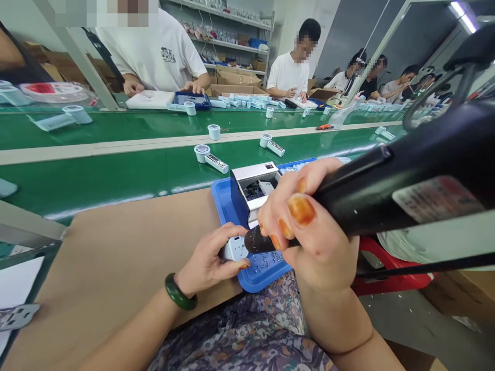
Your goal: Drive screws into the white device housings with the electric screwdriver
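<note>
My left hand (211,257), with a green bangle at its wrist, grips a small light-blue plastic housing (236,248) by its sides. Small holes show in the face turned toward my right hand. Wrapped round a black electric screwdriver (367,190) is my right hand (313,226). The driver's tapered nose meets or nearly meets the housing; its bit tip is not plainly visible. Beneath both hands lies a blue tray (253,285) with many loose screws (265,263). A white and dark screw feeder box (253,172) stands on the tray, partly hidden by my right hand.
Brown cardboard (116,247) covers the bench at left. Beyond it runs a green conveyor belt (154,180) carrying several light-blue units (201,153). A metal post (77,56) rises at left. Co-workers sit across the belt. A red stool (402,281) stands at right.
</note>
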